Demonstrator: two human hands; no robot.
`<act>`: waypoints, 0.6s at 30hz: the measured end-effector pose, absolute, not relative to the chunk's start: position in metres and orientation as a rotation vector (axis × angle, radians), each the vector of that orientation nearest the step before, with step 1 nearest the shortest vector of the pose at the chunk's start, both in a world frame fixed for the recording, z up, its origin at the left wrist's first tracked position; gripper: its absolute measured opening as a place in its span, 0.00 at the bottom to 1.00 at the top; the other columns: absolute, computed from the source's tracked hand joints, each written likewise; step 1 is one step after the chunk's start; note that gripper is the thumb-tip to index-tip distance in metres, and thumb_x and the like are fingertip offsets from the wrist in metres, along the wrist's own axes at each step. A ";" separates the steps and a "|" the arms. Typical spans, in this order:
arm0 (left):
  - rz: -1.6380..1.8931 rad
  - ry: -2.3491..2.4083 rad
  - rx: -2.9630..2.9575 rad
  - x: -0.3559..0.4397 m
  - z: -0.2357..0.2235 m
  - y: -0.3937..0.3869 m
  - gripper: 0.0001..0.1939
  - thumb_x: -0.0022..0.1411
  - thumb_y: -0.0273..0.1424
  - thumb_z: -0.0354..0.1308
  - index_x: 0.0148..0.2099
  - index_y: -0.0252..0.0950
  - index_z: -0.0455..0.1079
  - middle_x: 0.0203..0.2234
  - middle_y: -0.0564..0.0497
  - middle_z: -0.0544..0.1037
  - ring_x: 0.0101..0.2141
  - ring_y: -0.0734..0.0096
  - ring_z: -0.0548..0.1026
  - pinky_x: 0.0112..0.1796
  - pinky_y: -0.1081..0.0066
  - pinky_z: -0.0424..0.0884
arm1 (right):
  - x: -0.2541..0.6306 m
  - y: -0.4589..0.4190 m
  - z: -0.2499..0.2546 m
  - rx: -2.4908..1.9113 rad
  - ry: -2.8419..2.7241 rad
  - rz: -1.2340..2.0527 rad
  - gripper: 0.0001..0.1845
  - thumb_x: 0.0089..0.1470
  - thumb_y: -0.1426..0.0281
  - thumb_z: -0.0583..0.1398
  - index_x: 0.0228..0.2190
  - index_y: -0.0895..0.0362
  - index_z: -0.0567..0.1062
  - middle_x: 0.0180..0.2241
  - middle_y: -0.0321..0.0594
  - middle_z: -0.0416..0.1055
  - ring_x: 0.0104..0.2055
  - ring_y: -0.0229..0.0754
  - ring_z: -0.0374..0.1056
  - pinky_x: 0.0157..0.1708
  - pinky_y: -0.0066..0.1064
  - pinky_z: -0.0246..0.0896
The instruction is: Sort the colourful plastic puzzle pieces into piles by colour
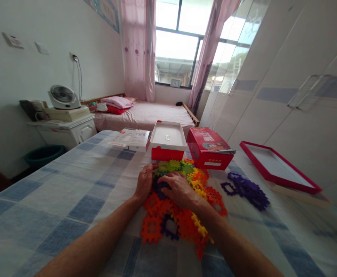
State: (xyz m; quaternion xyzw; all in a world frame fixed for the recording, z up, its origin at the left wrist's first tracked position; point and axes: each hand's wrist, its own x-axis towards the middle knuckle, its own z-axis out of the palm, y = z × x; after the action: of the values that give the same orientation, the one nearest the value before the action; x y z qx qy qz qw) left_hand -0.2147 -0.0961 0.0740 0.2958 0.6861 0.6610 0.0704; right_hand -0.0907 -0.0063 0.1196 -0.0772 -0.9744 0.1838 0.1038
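A heap of notched plastic building pieces [185, 219] lies on the table in orange, yellow, green and purple. My left hand [145, 181] rests against the heap's left side, its fingers stretched forward and partly out of sight. Curled over the middle of the heap, my right hand [180, 188] has its thumb and fingers on a purple notched piece [160, 189]. The fingers cover much of that piece. A separate pile of purple notched pieces [250, 192] sits to the right of the heap.
Behind the heap stand a white-lined box [168, 136], a red box [210, 148] and a flat white box [131, 138]. A red-rimmed lid [280, 167] lies at the right. The checked tablecloth [84, 207] covers the table. A fan [64, 96] stands beyond, left.
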 end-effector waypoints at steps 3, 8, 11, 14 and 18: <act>1.992 2.057 0.891 -0.214 0.074 -0.097 0.25 0.62 0.44 0.39 0.38 0.32 0.72 0.38 0.44 0.76 0.41 0.64 0.73 0.46 0.63 0.66 | -0.090 -0.008 0.118 -0.229 -2.802 0.591 0.14 0.47 0.73 0.61 0.38 0.50 0.75 0.39 0.38 0.69 0.45 0.45 0.61 0.47 0.39 0.51; 1.985 2.052 0.869 -0.215 0.071 -0.097 0.26 0.62 0.45 0.39 0.39 0.32 0.71 0.38 0.43 0.77 0.41 0.62 0.73 0.47 0.62 0.66 | -0.078 -0.005 0.129 -0.205 -2.563 0.871 0.14 0.47 0.77 0.58 0.37 0.53 0.74 0.38 0.37 0.68 0.40 0.38 0.64 0.43 0.29 0.57; 1.975 2.044 0.853 -0.217 0.068 -0.095 0.27 0.62 0.46 0.39 0.40 0.31 0.71 0.40 0.42 0.77 0.42 0.61 0.73 0.48 0.61 0.65 | -0.053 0.020 0.141 -0.400 -2.397 0.931 0.14 0.48 0.73 0.57 0.40 0.53 0.72 0.36 0.35 0.70 0.36 0.37 0.65 0.39 0.28 0.59; 1.970 2.031 0.839 -0.218 0.065 -0.094 0.29 0.61 0.49 0.39 0.41 0.30 0.71 0.40 0.41 0.76 0.42 0.60 0.73 0.47 0.60 0.65 | -0.016 0.070 0.145 -0.690 -2.281 0.823 0.16 0.49 0.67 0.55 0.42 0.54 0.70 0.29 0.34 0.70 0.29 0.37 0.65 0.31 0.27 0.60; 1.970 2.031 0.846 -0.219 0.064 -0.094 0.30 0.60 0.52 0.40 0.40 0.32 0.72 0.41 0.42 0.76 0.43 0.59 0.72 0.49 0.59 0.64 | 0.034 0.148 0.135 -1.076 -2.245 0.497 0.18 0.46 0.66 0.55 0.41 0.55 0.72 0.30 0.38 0.72 0.29 0.41 0.67 0.31 0.31 0.60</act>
State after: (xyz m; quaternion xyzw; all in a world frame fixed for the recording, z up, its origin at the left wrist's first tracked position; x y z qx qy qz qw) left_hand -0.2187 -0.0937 0.0636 0.2853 0.6847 0.6641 0.0938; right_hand 0.0340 0.1479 0.1348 -0.4046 -0.8445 0.1871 0.2968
